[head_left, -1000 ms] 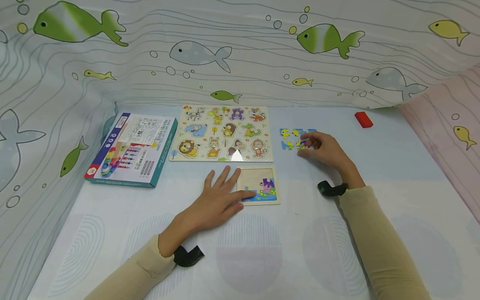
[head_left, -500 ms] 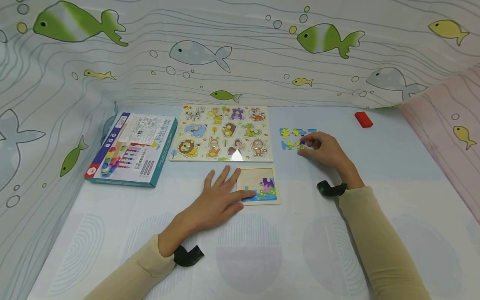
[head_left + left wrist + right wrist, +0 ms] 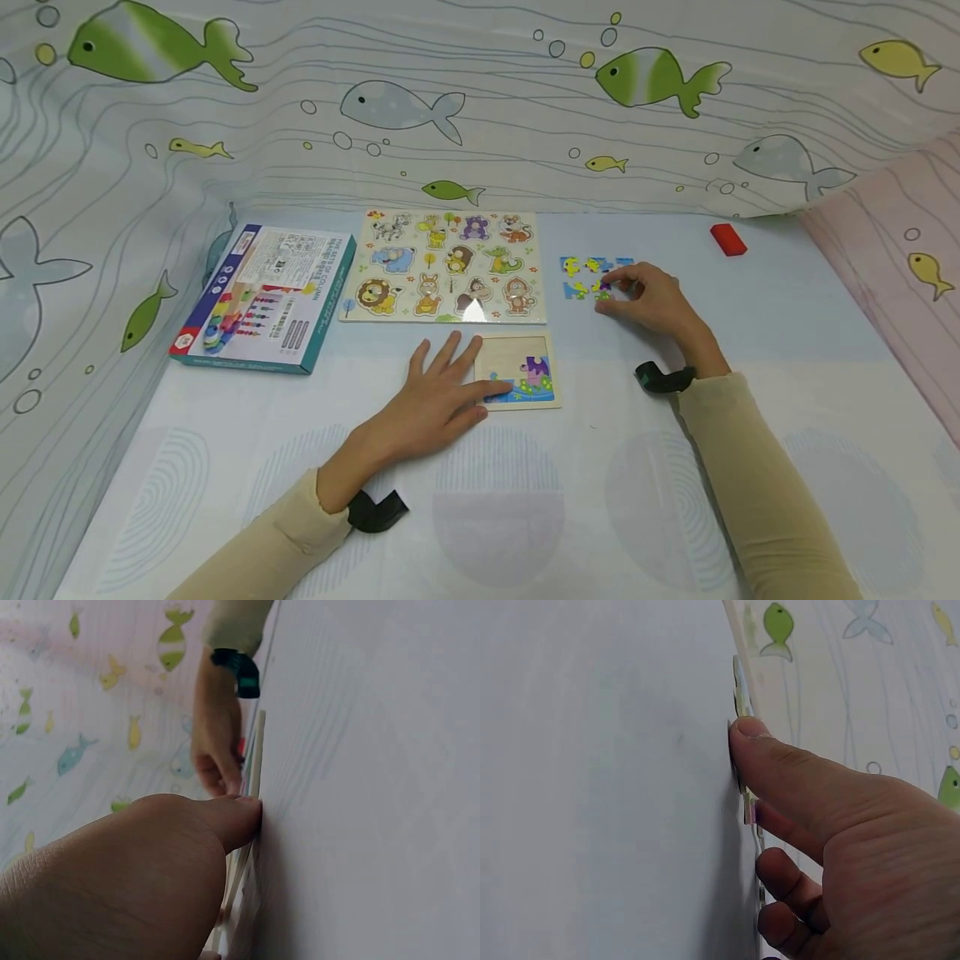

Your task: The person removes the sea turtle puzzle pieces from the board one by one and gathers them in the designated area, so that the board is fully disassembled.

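Note:
My left hand (image 3: pixel 423 408) lies with spread, straight fingers across the left side of a small wooden puzzle tray (image 3: pixel 555 367). Joined jigsaw pieces (image 3: pixel 536 383), purple, pink, green and blue, fill the tray's lower and right part; its upper left shows bare wood. Beyond the tray to the right, my right hand (image 3: pixel 652 304) pinches a puzzle piece (image 3: pixel 602 285) with purple on it between thumb and index finger, partly hidden by the fingers. Loose jigsaw pieces (image 3: pixel 573 267) in blue and yellow lie beside it. In the right wrist view the thumb (image 3: pixel 780 761) is low against the pieces' edges.
A large animal puzzle board (image 3: pixel 442 267) lies behind the tray. To its left sits a teal-edged toy box (image 3: pixel 262 300), with a bluish object (image 3: pixel 217 254) partly hidden behind it. A red block (image 3: pixel 727 239) rests at the back right, near the fish-patterned cloth wall (image 3: pixel 525 175).

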